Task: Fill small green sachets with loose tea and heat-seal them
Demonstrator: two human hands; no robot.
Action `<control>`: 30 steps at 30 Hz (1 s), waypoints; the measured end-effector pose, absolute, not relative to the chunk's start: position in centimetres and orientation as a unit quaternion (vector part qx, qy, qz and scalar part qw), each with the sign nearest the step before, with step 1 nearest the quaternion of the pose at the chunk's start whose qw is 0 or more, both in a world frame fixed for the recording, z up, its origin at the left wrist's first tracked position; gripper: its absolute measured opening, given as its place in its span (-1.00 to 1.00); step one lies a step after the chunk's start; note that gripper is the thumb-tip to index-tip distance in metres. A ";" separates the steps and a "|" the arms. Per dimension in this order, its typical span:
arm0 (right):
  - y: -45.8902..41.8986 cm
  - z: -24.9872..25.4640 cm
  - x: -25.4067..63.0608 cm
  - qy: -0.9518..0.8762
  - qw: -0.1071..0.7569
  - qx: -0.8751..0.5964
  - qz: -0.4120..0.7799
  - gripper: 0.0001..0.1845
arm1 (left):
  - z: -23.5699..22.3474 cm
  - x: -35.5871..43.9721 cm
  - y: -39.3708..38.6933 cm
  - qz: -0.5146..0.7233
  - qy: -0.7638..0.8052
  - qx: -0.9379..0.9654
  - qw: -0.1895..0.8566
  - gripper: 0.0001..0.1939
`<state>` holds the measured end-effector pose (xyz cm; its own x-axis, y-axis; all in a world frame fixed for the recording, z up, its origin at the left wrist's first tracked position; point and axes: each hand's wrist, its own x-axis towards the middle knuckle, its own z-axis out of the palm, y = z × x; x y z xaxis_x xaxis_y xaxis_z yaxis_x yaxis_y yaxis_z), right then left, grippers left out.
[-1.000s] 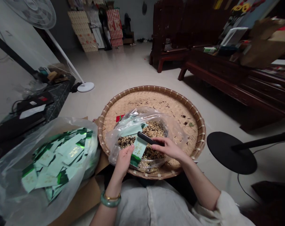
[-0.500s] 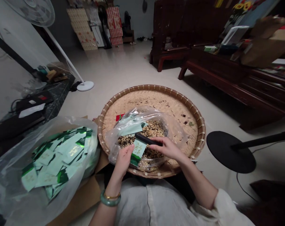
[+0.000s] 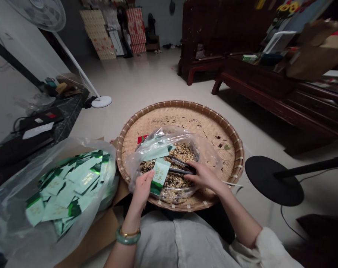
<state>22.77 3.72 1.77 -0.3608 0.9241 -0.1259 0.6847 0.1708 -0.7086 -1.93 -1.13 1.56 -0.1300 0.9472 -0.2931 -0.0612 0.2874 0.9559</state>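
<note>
A light-green sachet [image 3: 160,172] with a dark green lower end is pinched in my left hand [image 3: 143,186], its fingers closed on the sachet's left edge. My right hand [image 3: 204,176] grips a black clamp-style handheld sealer [image 3: 182,171] whose two flat arms stand apart, pointing at the sachet's right side. A pale cord runs from behind that hand to the right. Below both hands, a clear plastic bag [image 3: 210,149] holds a loose mix of pale and dark dried bits [image 3: 182,150], with more green sachets [image 3: 154,152] lying at its left.
The bag sits in a round woven bamboo tray [image 3: 169,115] with scattered dark bits. To the left, a large plastic bag [image 3: 10,223] is full of green sachets. A black round stand base [image 3: 273,180] is at right, a white fan base [image 3: 101,101] at far left.
The sealer's arms have opened and moved off the sachet's top edge. My left hand has drawn the sachet slightly left, and my right hand has shifted slightly right.
</note>
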 end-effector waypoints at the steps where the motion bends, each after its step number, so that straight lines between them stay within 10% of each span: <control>1: 3.8 1.7 22.5 -0.757 0.160 -0.540 0.332 -0.67 | 1.7 -1.8 -1.2 0.458 0.591 0.381 0.544 -0.51; 16: 3.5 3.0 16.2 -0.715 0.360 -0.456 0.389 -0.57 | 2.7 -0.2 -1.8 0.373 0.549 0.489 0.566 -0.55; 21: 5.1 2.4 17.1 -0.615 0.345 -0.474 0.528 -0.46 | 4.5 -2.7 -1.9 0.586 0.474 0.265 0.602 -0.60; 27: 8.3 1.9 15.5 -0.788 0.227 -0.507 0.266 -0.67 | 7.1 -5.0 -2.1 0.747 0.359 0.219 0.515 -0.21; 30: 9.7 1.7 13.7 -0.824 0.129 -0.525 0.170 -0.59 | 6.3 -3.9 -2.5 0.703 0.360 0.249 0.560 -0.35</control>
<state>13.67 9.70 1.65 -0.4160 0.9087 0.0348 0.8212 0.3918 -0.4149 -3.89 -2.49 6.31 -0.2481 0.9673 -0.0532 -0.6097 -0.1132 0.7845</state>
